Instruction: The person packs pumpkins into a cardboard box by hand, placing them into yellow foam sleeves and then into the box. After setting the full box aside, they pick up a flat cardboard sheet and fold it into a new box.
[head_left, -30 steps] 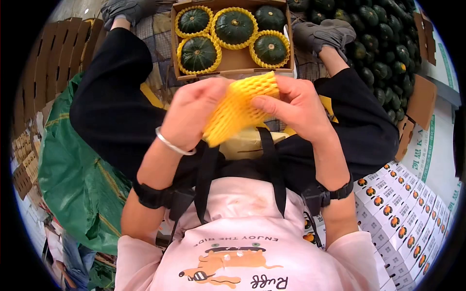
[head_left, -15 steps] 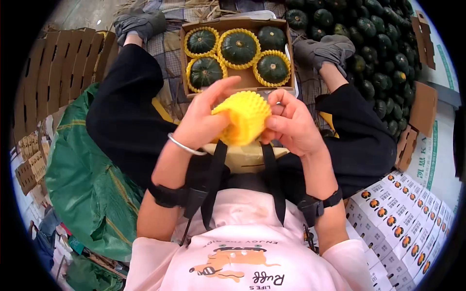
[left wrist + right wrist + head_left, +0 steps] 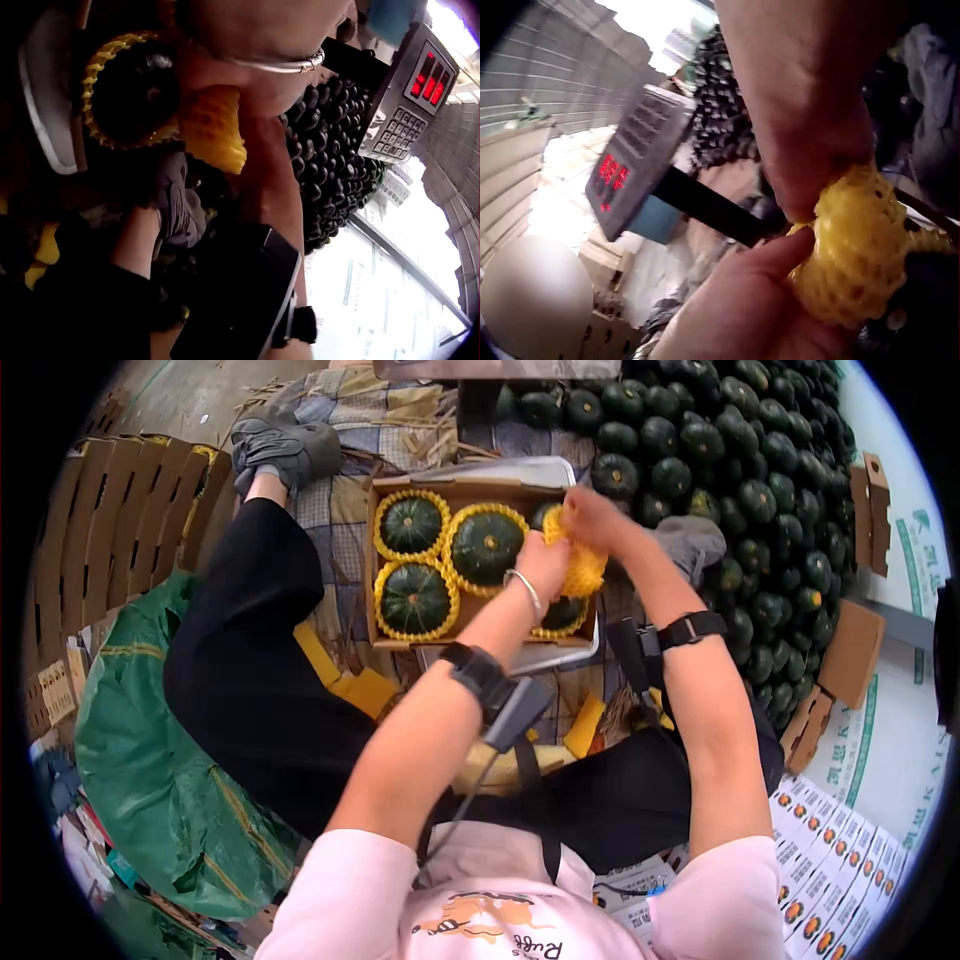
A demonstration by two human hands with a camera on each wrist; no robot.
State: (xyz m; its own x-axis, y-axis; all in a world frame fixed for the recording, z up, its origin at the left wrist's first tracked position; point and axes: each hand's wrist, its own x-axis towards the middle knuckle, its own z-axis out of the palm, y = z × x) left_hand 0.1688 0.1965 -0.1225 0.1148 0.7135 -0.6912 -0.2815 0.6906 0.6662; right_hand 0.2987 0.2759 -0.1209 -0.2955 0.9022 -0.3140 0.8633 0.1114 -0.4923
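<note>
A yellow foam net (image 3: 584,568) is at the right side of an open cardboard box (image 3: 480,622). My left hand (image 3: 543,568), with a silver bangle at the wrist, grips the net's near left side. Above it, my right hand (image 3: 598,520) holds the net's upper edge, blurred in the head view. The net overlaps a bare green kabocha squash (image 3: 541,516) in the box's far right corner, largely hidden by the hands. Beside it lies a larger kabocha (image 3: 488,548) in its own net. The near right kabocha (image 3: 563,617) is partly covered by the net and hand.
A large heap of kabocha squashes (image 3: 740,510) lies to the right. Beyond the box stands a digital scale (image 3: 411,94) with red numerals. Flattened cardboard boxes (image 3: 130,540) and a green tarp (image 3: 170,760) are at the left. Printed white cartons (image 3: 840,870) sit at the lower right.
Both hands have moved forward and right with the foam net, from in front of the lap to over the box's right side. The head view has tilted, bringing the scale's edge into sight.
</note>
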